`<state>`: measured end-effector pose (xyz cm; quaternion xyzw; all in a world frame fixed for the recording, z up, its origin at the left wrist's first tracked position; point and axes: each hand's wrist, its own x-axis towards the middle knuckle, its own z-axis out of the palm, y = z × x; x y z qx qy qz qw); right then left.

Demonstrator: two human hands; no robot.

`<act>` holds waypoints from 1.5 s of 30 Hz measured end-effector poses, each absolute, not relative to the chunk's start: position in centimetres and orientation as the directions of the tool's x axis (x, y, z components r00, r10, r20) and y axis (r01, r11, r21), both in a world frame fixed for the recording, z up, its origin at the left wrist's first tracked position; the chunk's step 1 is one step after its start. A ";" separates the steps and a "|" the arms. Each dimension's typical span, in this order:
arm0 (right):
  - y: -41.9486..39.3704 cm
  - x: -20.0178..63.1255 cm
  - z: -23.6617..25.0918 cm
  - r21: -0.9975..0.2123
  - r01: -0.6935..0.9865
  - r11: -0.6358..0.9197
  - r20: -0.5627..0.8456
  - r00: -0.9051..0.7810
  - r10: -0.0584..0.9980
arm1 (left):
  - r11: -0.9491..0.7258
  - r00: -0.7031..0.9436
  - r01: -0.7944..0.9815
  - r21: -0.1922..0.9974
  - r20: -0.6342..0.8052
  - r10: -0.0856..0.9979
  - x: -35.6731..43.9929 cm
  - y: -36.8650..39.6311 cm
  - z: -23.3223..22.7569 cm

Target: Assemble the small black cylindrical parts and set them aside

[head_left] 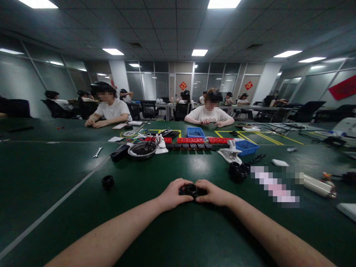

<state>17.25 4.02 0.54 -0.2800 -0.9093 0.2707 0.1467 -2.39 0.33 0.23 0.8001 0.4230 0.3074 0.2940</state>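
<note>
On tabletop (178, 230), centre: black ring part (191, 190)
Left hand (174, 194): fingers gripping part
Right hand (214, 193): fingers gripping part

Open-plan office workshop: green worktable (55, 163), office chairs (148, 108), glass partitions (161, 83).

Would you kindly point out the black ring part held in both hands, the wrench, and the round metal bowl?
black ring part (191, 190), head view, on its round top between the hands.
wrench (98, 152), head view, on the middle of its shaft.
round metal bowl (132, 152), head view, on its near-left rim.
</note>
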 end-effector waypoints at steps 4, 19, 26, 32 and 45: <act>3.9 17.2 0.8 -0.603 0.435 0.669 0.098 -0.792 0.603 | -0.457 0.482 0.490 0.742 0.206 0.852 -2.5 0.3 0.5; 2.5 15.2 -1.0 -0.339 0.749 0.569 0.213 -0.528 0.822 | -0.350 0.223 0.574 0.740 0.271 0.937 -1.4 -0.2 -0.5; 2.3 15.3 -0.4 -0.314 0.749 0.583 0.205 -0.546 0.812 | -0.385 0.236 0.595 0.706 0.305 0.923 -1.8 -0.1 -0.5; 3.3 16.6 0.2 -0.579 0.520 0.628 0.157 -0.684 0.712 | -0.366 0.187 0.647 0.669 0.326 0.927 -2.1 -0.3 -0.2; 4.6 16.6 0.7 -0.745 0.361 0.561 0.051 -0.808 0.587 | -0.441 0.360 0.558 0.703 0.273 0.892 -2.2 0.4 0.3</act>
